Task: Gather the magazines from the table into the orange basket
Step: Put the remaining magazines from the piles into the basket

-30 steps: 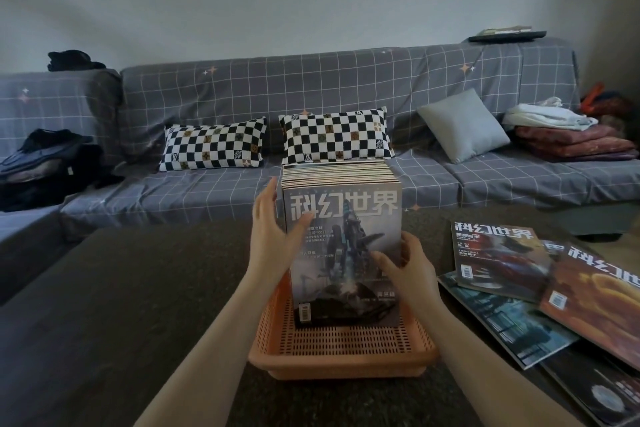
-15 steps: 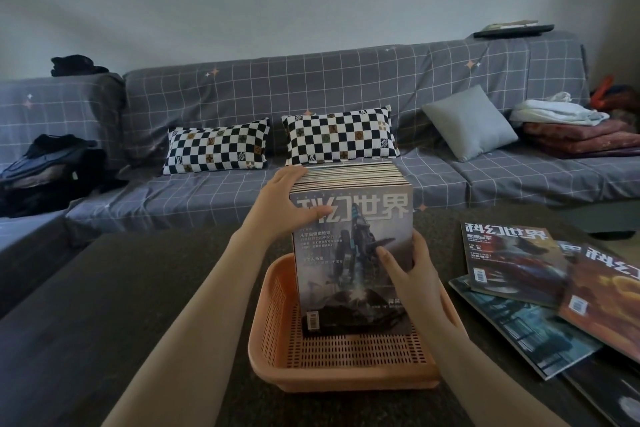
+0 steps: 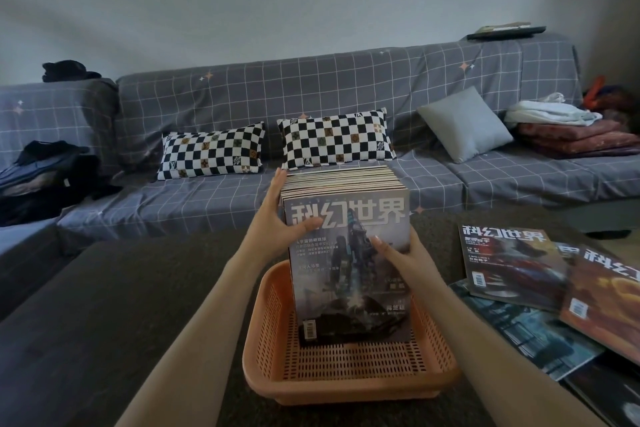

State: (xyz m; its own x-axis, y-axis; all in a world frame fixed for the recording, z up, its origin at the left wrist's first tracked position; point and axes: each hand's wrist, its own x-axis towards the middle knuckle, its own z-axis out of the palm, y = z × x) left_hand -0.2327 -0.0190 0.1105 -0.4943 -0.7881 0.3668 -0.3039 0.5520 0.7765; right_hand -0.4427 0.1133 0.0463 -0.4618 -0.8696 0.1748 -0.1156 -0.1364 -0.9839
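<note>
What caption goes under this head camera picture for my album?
Both hands, left hand and right hand, steady upright magazines in the orange basket; more magazines wait on the table.

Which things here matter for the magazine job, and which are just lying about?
Part of the job:
orange basket
upright magazine stack in it
left hand and right hand steadying the stack
loose magazines on the table

Lying about:
checkered pillows
grey cushion
folded blankets
dark clothes
sofa

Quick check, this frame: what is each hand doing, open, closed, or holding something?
Left hand: closed on the left edge of the upright magazine stack.
Right hand: gripping the stack's right side, fingers across the front cover.
</note>
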